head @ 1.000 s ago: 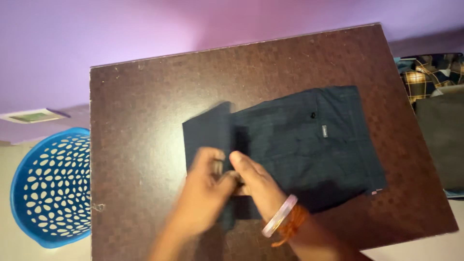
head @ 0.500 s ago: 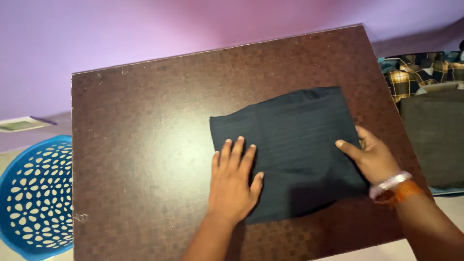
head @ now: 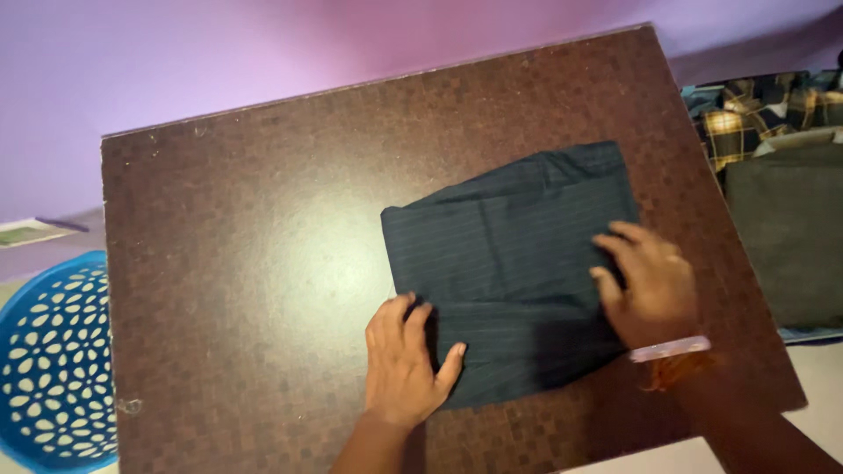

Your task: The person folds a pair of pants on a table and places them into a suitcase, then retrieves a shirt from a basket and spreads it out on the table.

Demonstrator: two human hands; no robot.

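A dark brown table [head: 263, 263] with a fine checkered surface fills most of the view, set against a purple wall [head: 176, 61]. On its right half, toward three o'clock from the table's middle, lies a folded dark garment [head: 509, 237] with faint stripes, flat on the wood.

At nine o'clock, partly cut off by the frame edge, stands a blue plastic basket [head: 53, 369] with leaf-shaped cut-outs; what it holds cannot be seen from here. At two to three o'clock, beyond the table's right edge, sits a pile of clothes [head: 773, 167]: a plaid yellow-and-dark piece at the back and a plain grey-brown one in front of it.

The left hand [head: 404, 364] rests palm-down at the garment's near left corner, at about six o'clock, fingers together and curled over the cloth's edge, thumb spread onto the fabric. The right hand [head: 650, 281] presses on the garment's right side at four o'clock, fingers spread and slightly bent, gripping nothing. A pale bangle [head: 669, 349] and orange thread circle that wrist.
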